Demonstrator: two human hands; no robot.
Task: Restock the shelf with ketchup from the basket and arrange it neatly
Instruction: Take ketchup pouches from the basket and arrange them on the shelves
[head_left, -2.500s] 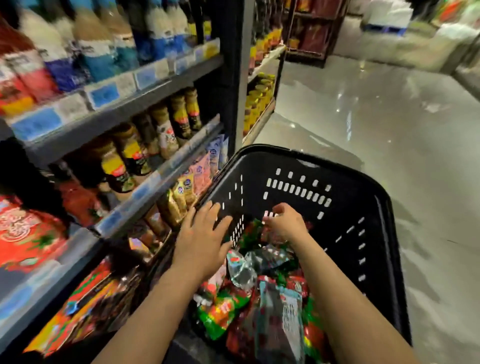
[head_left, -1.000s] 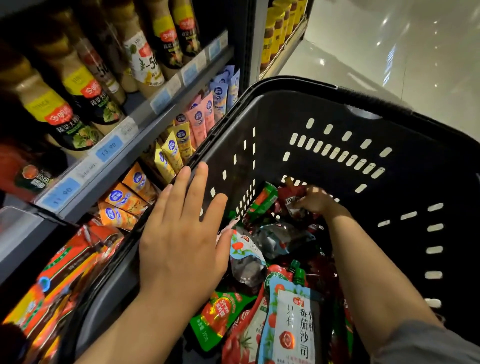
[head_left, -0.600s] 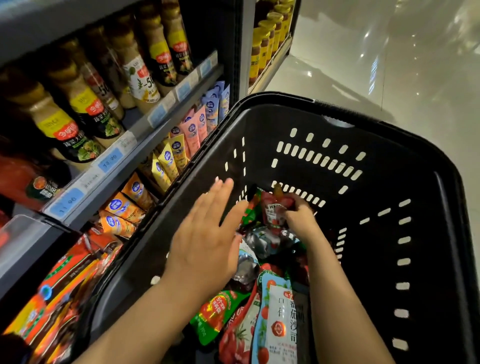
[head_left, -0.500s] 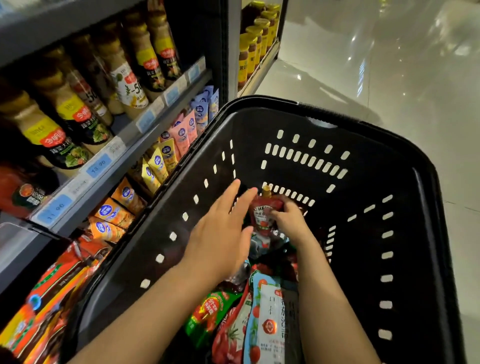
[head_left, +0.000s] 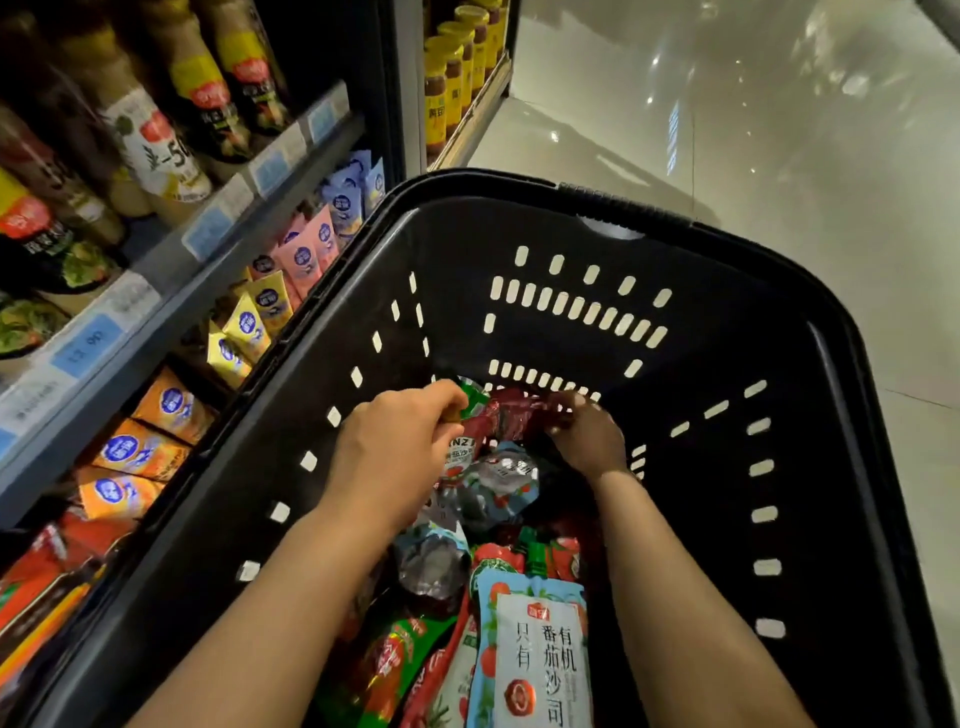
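A black slotted basket (head_left: 810, 364) holds a heap of ketchup pouches (head_left: 530, 649), red, green and blue-white. My left hand (head_left: 395, 447) is deep in the basket and pinches the gold cap end of a red Heinz ketchup pouch (head_left: 462, 447). My right hand (head_left: 587, 431) reaches to the far end of the heap, its fingers curled on a dark red pouch (head_left: 519, 410). To the left, the dark shelf (head_left: 171, 291) carries bottles above and small sachets below.
Dressing bottles (head_left: 156, 140) line the upper shelf behind price tags. Orange, yellow, pink and blue sachets (head_left: 260, 306) stand on the lower shelf, close to the basket's left rim. Red pouches (head_left: 36, 587) lie at the bottom left. Glossy floor (head_left: 779, 130) stretches beyond the basket.
My left hand went from flat and open above the heap to pinching the Heinz pouch that my right hand had lifted. My right hand reached back down to another pouch.
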